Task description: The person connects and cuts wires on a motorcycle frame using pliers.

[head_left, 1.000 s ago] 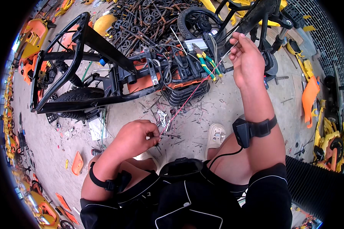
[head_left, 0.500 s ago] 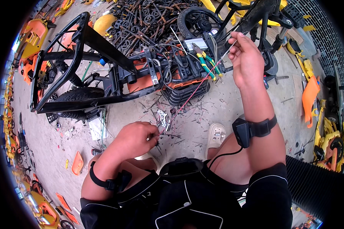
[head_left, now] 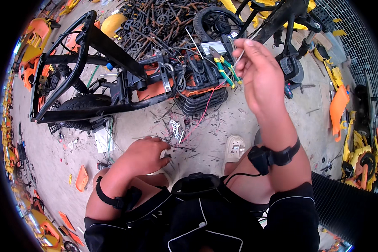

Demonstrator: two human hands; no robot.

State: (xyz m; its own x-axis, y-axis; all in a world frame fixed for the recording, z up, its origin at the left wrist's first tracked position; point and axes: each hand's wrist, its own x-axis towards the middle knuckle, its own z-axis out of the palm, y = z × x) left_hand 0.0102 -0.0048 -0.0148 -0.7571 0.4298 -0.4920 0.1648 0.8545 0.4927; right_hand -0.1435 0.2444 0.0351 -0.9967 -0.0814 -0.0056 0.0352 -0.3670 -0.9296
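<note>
My right hand (head_left: 262, 73) is raised beside the black bike frame with fingers pinched on a thin grey wire (head_left: 239, 59). Green-and-yellow-handled pliers (head_left: 224, 74) rest on the chassis (head_left: 187, 73), just left of that hand. A thin pink wire (head_left: 203, 112) hangs from the chassis area in a loose, bent line toward my left hand (head_left: 147, 155), which is low in front of my knee with fingers curled together. What its fingertips hold is too small to make out. A short black cable (head_left: 182, 148) lies near them.
Behind the bike is a heap of rusty metal parts (head_left: 151, 23) with a wheel (head_left: 216, 23). Yellow and orange panels (head_left: 340, 103) line both sides. A brick wall (head_left: 359, 54) stands at right. Loose scraps and a white sheet (head_left: 104, 140) lie on the floor.
My right hand has come left and slightly down. The pink wire, earlier straight between my hands, now hangs slack. My left hand has shifted slightly, fingers still curled.
</note>
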